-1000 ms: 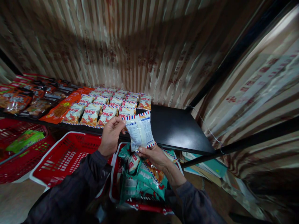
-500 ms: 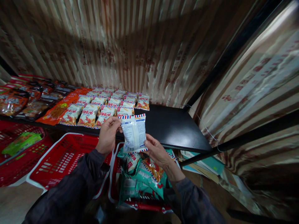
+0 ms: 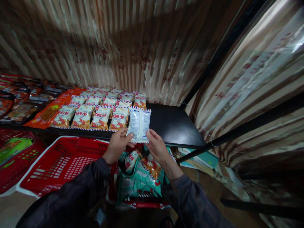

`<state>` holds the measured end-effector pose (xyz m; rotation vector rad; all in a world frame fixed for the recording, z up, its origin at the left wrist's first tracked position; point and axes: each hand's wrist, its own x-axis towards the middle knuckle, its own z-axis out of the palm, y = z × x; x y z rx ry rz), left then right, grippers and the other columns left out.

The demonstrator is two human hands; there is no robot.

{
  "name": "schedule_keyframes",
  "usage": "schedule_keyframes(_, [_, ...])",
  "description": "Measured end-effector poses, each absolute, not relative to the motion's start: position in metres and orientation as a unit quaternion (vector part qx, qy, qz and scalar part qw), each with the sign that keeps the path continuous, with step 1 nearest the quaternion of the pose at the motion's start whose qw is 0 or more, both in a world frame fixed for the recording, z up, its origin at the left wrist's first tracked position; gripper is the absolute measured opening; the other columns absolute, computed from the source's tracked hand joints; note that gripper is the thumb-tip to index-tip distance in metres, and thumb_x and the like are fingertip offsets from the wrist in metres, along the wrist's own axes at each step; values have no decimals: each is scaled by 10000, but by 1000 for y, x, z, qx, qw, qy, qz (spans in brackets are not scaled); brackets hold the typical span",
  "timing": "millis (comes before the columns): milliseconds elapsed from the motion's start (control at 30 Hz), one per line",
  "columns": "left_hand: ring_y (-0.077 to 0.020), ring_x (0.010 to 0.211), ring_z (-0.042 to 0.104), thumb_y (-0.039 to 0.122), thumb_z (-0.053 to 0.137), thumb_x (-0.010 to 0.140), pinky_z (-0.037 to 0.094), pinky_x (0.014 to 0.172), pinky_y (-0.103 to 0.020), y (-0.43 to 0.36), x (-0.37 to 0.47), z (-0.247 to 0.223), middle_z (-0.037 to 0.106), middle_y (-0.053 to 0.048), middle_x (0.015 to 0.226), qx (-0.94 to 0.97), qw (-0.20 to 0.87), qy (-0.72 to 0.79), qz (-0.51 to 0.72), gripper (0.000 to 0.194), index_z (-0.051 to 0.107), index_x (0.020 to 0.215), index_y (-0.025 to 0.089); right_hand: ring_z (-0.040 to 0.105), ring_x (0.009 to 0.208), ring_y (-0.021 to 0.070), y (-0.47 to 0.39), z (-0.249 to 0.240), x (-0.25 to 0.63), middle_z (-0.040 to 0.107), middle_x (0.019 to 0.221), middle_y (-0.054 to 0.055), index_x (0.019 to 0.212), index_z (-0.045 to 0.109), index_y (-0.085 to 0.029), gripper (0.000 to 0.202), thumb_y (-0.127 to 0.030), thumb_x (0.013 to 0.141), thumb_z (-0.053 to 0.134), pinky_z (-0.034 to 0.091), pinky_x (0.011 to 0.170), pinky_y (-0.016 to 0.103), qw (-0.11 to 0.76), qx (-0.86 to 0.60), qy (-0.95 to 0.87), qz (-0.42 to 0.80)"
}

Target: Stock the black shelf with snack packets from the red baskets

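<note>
A small white snack bag point(image 3: 140, 124) with red and blue striped edges is held up between my hands, its printed back turned toward me. My left hand point(image 3: 118, 142) grips its lower left corner, thumb on the near side. At the lower right corner my right hand point(image 3: 158, 147) pinches it. Behind and to the left, several matching snack bags point(image 3: 101, 117) stand in rows on the black shelf point(image 3: 175, 128), fronts facing out. Below my hands, a red basket point(image 3: 139, 204) holds green bags point(image 3: 144, 180) and more of the white snack bags point(image 3: 131, 161).
Left of the rows lie an orange packet point(image 3: 45, 115) and brown snack packs point(image 3: 23, 110). A red basket with a white rim point(image 3: 68, 158) stands below the shelf, beside another holding a green packet point(image 3: 15, 148). Black frame bars point(image 3: 247, 129) cross on the right.
My left hand has shifted from the bag's upper left edge to its lower left corner. The bag is now more upright and nearer the shelf rows. The camera view has shifted slightly right.
</note>
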<state>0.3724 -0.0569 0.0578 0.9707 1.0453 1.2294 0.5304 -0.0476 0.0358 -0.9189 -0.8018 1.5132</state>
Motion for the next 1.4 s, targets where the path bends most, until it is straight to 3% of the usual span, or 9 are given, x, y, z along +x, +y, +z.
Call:
schedule_keyframes(167, [-129, 464, 592, 288, 723, 625, 465, 412, -217, -60, 373, 56, 677, -15, 654, 478, 580, 456, 476, 302, 654, 886, 153, 618, 801, 155, -35, 41, 549, 701, 878, -5, 885, 657, -234, 395, -539, 642, 716, 490, 703, 263, 595, -411, -329, 608])
schedule_keyframes(400, [-181, 623, 650, 316, 704, 650, 527, 512, -271, -68, 378, 52, 712, -49, 778, 515, 613, 426, 421, 284, 683, 894, 170, 575, 598, 111, -25, 48, 568, 680, 659, -33, 685, 669, -189, 289, -353, 505, 825, 453, 579, 234, 632, -463, -252, 568])
schedule_keyframes(600, [-180, 661, 651, 365, 723, 634, 529, 575, -261, -71, 382, 53, 707, -40, 733, 507, 613, 425, 431, 236, 702, 771, 173, 549, 511, 103, -24, 50, 578, 650, 573, -29, 621, 642, -181, 306, -398, 501, 820, 408, 476, 222, 626, -504, -274, 529])
schedule_keyframes(800, [-158, 637, 637, 383, 755, 606, 555, 572, -268, -64, 376, 52, 695, -35, 732, 436, 623, 445, 475, 325, 682, 811, 142, 626, 640, 119, -33, 58, 575, 702, 729, -8, 809, 674, -218, 363, -522, 621, 739, 487, 556, 216, 553, -468, -324, 608])
schedule_keyframes(967, [-106, 664, 622, 275, 782, 591, 561, 562, -203, -51, 370, 53, 680, -16, 814, 343, 607, 440, 566, 308, 648, 834, 139, 670, 690, 140, -46, 61, 559, 720, 771, 36, 844, 696, -177, 371, -452, 607, 773, 519, 599, 216, 437, -439, -457, 638])
schedule_keyframes(1200, [-78, 595, 600, 193, 768, 597, 548, 507, -162, -49, 369, 54, 637, 5, 723, 262, 633, 440, 580, 215, 616, 736, 130, 646, 576, 107, -50, 56, 541, 714, 663, 28, 849, 709, -159, 348, -383, 594, 787, 516, 565, 205, 493, -434, -440, 613])
schedule_keyframes(1400, [-75, 578, 584, 280, 787, 565, 536, 472, -164, -50, 370, 55, 619, 19, 716, 279, 620, 424, 598, 307, 593, 750, 132, 651, 597, 124, -55, 60, 538, 712, 681, 20, 878, 702, -161, 326, -378, 639, 750, 538, 600, 246, 503, -438, -469, 579])
